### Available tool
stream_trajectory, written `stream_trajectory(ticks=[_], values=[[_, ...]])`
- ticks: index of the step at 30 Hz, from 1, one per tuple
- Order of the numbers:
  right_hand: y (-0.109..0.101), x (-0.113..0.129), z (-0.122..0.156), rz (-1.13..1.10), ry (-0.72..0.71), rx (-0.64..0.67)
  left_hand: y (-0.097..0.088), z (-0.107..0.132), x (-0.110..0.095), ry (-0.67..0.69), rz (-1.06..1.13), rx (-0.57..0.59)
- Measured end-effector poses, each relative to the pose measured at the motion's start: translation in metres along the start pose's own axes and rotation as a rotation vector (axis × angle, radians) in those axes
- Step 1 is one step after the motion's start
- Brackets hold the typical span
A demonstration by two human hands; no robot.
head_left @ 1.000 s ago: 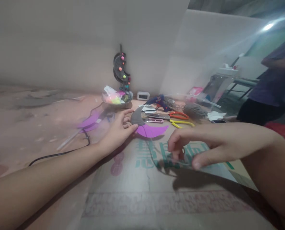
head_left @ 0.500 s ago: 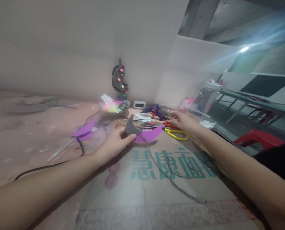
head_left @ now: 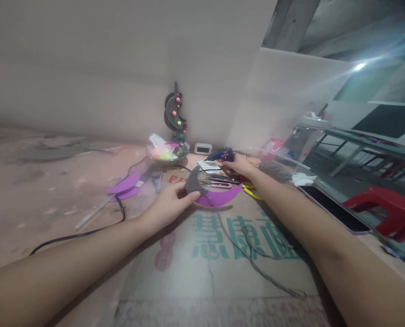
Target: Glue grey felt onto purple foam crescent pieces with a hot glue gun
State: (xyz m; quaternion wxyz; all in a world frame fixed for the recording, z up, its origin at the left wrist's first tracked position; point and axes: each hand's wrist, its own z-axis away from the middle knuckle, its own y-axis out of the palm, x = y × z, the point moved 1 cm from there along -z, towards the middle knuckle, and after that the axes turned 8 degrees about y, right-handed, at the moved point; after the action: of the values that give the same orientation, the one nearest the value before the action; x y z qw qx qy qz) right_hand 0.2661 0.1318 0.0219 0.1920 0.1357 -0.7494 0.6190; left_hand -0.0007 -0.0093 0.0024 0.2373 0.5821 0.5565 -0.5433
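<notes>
My left hand (head_left: 178,195) is closed on a purple crescent-shaped piece (head_left: 222,196), its thumb on top. Grey yarn (head_left: 194,181) covers the crescent's left part, and a loose grey strand (head_left: 257,264) trails over the cardboard below. Farther back, my right hand (head_left: 240,165) has its fingers closed round the handle of a dark blue glue gun (head_left: 227,155). The gun's nozzle points left over a white paper (head_left: 209,167). Under my right forearm lie yellow-handled scissors (head_left: 253,192), partly hidden. A pink cutter (head_left: 220,185) rests just behind the crescent.
Printed cardboard (head_left: 164,290) covers the table front. At left lie purple pieces (head_left: 125,184) and a black cable (head_left: 69,236). Behind stand a decorated grey crescent (head_left: 172,111), a plastic dish (head_left: 164,156) and a small clock (head_left: 202,149). A phone (head_left: 335,208) lies right, near a red stool (head_left: 379,204).
My right hand has moved left, from beside the orange and yellow handles onto the glue gun. The view has shifted slightly, bringing the phone into sight. My left hand keeps holding the crescent.
</notes>
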Motion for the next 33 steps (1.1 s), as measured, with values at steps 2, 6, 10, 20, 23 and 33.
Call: stream_trajectory(ticks=[2, 6, 10, 20, 23, 33], values=[[-0.002, 0.001, -0.001, -0.002, 0.022, -0.021, 0.000, 0.000, 0.001, 0.001, -0.004, -0.008], [-0.019, 0.003, 0.009, -0.017, 0.024, -0.018, 0.001, 0.000, 0.003, 0.007, -0.014, -0.019], [-0.037, 0.004, 0.026, -0.047, 0.055, 0.013, 0.000, 0.000, 0.004, 0.026, -0.015, -0.015], [-0.053, 0.017, 0.061, -0.227, 0.005, 0.031, -0.001, 0.001, -0.001, -0.013, -0.009, -0.020], [-0.058, 0.018, 0.083, -0.264, -0.044, -0.078, -0.002, 0.001, 0.002, -0.015, 0.017, -0.042], [-0.041, 0.011, 0.167, -0.214, -0.083, -0.006, -0.001, -0.001, 0.009, -0.032, 0.069, -0.076]])
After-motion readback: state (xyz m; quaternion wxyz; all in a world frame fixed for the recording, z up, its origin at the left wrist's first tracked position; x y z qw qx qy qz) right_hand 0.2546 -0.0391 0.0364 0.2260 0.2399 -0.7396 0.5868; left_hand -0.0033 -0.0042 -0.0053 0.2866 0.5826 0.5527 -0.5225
